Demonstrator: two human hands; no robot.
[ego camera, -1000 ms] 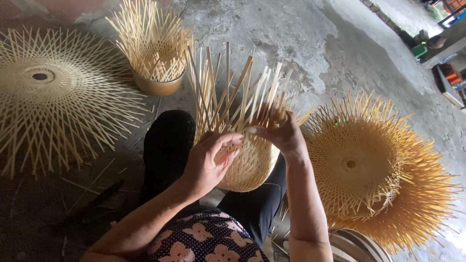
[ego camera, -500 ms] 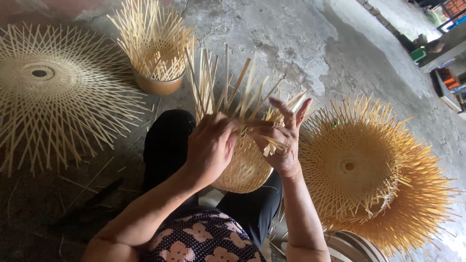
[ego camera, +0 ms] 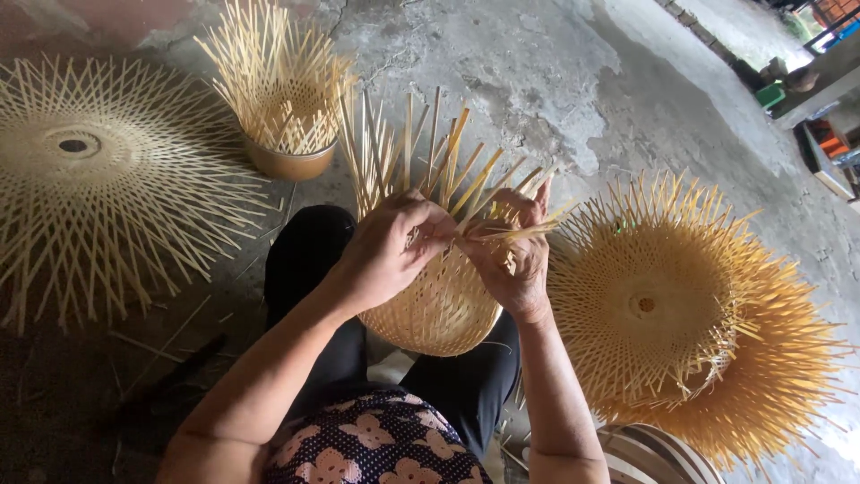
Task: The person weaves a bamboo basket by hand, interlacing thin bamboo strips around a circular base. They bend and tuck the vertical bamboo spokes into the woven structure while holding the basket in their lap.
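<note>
Left hand (ego camera: 390, 246) curled, fingertips pinched; right hand (ego camera: 512, 255) beside it (touching), 2 forearms converging, bare.

flat woven disc (ego camera: 90, 170): left edge cut off | fingers (ego camera: 421, 235): tips hidden among strips

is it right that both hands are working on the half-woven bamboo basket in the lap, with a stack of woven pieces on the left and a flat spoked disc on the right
Not quite: the sides are swapped. In the head view the flat spoked disc lies on the left and the stack of woven pieces sits on the right. The rest holds: left hand and right hand both work the half-woven basket in the lap.
</note>
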